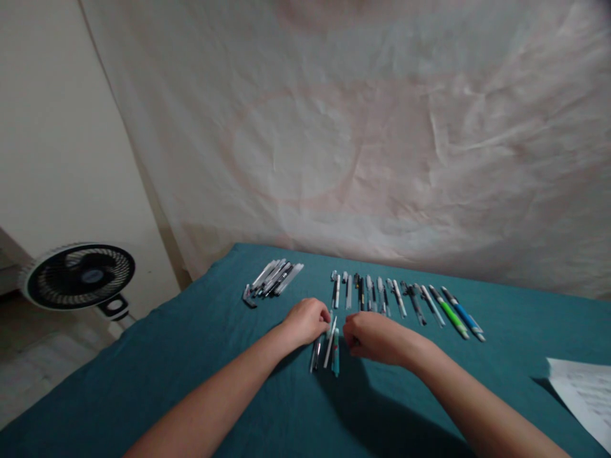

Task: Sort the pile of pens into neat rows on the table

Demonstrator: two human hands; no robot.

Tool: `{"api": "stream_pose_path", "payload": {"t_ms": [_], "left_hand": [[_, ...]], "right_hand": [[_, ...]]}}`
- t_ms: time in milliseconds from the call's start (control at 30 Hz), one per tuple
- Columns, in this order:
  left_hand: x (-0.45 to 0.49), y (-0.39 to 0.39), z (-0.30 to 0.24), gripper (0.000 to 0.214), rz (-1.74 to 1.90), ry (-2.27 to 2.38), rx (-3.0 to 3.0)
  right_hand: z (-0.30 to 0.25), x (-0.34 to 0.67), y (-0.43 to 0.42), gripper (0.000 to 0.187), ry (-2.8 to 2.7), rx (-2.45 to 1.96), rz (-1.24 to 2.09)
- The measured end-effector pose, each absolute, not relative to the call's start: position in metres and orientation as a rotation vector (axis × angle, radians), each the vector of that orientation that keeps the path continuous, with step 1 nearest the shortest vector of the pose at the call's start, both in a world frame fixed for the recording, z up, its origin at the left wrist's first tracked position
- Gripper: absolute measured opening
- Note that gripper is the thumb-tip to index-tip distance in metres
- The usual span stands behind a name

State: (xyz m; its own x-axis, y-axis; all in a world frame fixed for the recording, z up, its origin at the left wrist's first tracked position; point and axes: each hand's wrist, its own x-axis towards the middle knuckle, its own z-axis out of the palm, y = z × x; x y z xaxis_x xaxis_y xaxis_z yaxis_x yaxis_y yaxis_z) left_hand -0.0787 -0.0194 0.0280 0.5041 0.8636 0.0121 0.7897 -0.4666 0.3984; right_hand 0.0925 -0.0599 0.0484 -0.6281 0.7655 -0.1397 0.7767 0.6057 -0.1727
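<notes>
My left hand [307, 320] and my right hand [375, 337] rest on a teal cloth [191, 356], both with fingers curled. Between them lie a few pens [328, 346] side by side, one of them teal. The fingertips of each hand touch the ends of these pens; whether either hand grips one I cannot make out. Just beyond the hands a row of several pens [405, 300] lies spread out, ending at the right in a green pen [450, 313] and a blue pen [464, 314]. A tight bundle of pens [273, 280] lies at the far left.
A white sheet of paper [582, 391] lies at the right edge of the cloth. A black and white fan [79, 275] stands on the floor to the left. A wrinkled pale sheet [358, 140] hangs behind the table.
</notes>
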Motion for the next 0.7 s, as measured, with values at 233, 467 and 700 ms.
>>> {"api": "stream_pose_path", "payload": {"t_ms": [233, 467, 700], "left_hand": [[-0.080, -0.018, 0.027, 0.021, 0.327, 1.408, 2.386], [-0.079, -0.019, 0.028, 0.023, 0.276, 1.440, 2.342], [-0.086, -0.009, 0.024, 0.024, 0.326, 1.400, 2.403]], "right_hand": [[0.039, 0.090, -0.062, 0.017, 2.752, 1.218, -0.577], [0.042, 0.087, -0.063, 0.013, 2.748, 1.207, -0.579], [0.043, 0.087, -0.066, 0.016, 2.782, 1.207, -0.621]]}}
